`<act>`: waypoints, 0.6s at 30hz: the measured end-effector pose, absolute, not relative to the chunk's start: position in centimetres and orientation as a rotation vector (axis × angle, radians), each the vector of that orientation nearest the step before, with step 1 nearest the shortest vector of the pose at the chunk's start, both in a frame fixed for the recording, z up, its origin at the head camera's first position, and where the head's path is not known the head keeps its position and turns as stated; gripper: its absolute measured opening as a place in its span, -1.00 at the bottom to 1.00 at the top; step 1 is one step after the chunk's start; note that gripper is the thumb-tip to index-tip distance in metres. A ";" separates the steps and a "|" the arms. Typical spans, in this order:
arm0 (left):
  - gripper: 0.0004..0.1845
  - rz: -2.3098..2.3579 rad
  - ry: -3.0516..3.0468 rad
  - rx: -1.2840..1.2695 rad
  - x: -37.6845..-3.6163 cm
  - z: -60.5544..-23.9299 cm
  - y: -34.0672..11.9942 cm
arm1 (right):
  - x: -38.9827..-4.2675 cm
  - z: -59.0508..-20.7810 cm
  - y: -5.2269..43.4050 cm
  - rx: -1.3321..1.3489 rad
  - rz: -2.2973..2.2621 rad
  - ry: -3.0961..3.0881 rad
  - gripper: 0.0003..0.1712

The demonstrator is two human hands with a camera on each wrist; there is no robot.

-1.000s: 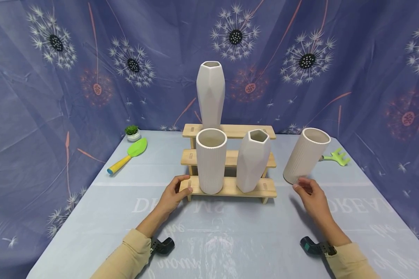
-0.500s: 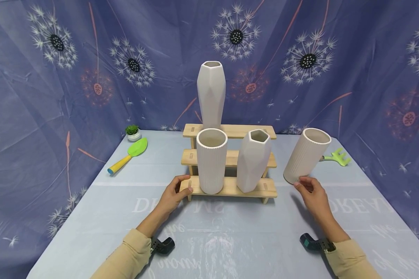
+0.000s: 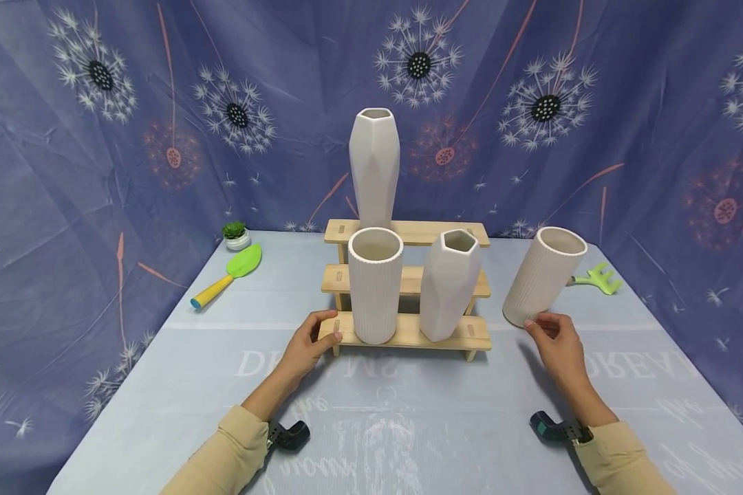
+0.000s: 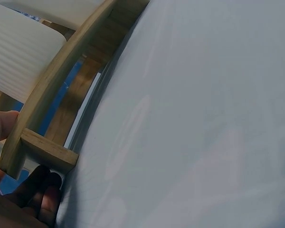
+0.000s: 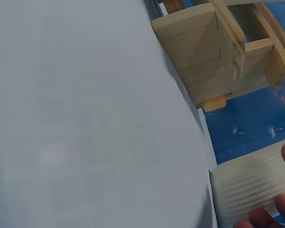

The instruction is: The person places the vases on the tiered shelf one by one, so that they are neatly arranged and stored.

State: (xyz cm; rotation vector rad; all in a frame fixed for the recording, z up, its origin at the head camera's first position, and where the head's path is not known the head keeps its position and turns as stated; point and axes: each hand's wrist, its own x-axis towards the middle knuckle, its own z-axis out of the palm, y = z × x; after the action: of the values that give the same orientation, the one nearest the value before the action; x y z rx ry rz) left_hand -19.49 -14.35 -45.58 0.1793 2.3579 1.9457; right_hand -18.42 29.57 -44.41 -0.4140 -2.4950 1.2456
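Observation:
My left hand [image 3: 306, 347] grips the left end of the lowest board of a three-tier wooden stand [image 3: 410, 337]. In the left wrist view the thumb is on top of the board, with other fingers [image 4: 50, 190] beside the stand's leg. Loosely bent, the fingers of my right hand [image 3: 557, 347] are right at the base of a ribbed white vase [image 3: 541, 278] standing right of the stand. In the right wrist view the fingers [image 5: 261, 217] and thumb overlap this vase's ribbed side. Another ribbed vase [image 3: 374, 295] and a faceted vase [image 3: 448, 289] stand on the lowest board.
A tall faceted vase [image 3: 374, 168] is on the top board. To the left lie a green-and-yellow toy trowel [image 3: 225, 278] and a small potted plant [image 3: 236, 237]. Partly behind the right vase is a green toy rake [image 3: 600, 278]. A patterned blue curtain [image 3: 309, 75] surrounds the table.
My right hand has shifted very slightly at the base of the right vase. The left hand, the stand and the vases have stayed in place.

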 end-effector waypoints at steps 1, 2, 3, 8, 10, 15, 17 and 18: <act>-0.49 1.944 2.357 0.172 -19.5 -45.6 -14.4 | -18.5 -44.4 29.6 -0.422 1.249 -2.491 -0.40; -0.49 1.942 2.356 0.167 -19.4 -45.6 -14.4 | -18.5 -44.4 29.5 -0.433 1.256 -2.487 -0.38; -0.49 1.940 2.357 0.162 -19.4 -45.5 -14.4 | -18.6 -44.4 29.5 -0.443 1.264 -2.479 -0.37; -0.49 1.938 2.363 0.155 -19.4 -45.5 -14.3 | -18.8 -44.3 29.3 -0.471 1.295 -2.450 -0.34; -0.48 1.941 2.366 0.163 -19.4 -45.5 -14.3 | -18.8 -44.3 29.3 -0.476 1.294 -2.444 -0.35; -0.48 1.949 2.354 0.186 -19.3 -45.4 -14.2 | -19.0 -44.4 29.2 -0.498 1.300 -2.414 -0.35; -0.47 1.950 2.348 0.187 -19.3 -45.4 -14.3 | -19.1 -44.4 29.2 -0.510 1.310 -2.399 -0.34; -0.47 1.949 2.347 0.191 -19.3 -45.3 -14.3 | -19.2 -44.4 29.3 -0.517 1.315 -2.396 -0.33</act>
State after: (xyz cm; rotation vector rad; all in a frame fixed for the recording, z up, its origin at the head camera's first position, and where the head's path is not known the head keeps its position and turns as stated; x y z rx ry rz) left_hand -19.29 -14.28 -45.35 0.1908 2.3474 1.9494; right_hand -19.21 29.27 -44.44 -0.5167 -2.3956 1.3150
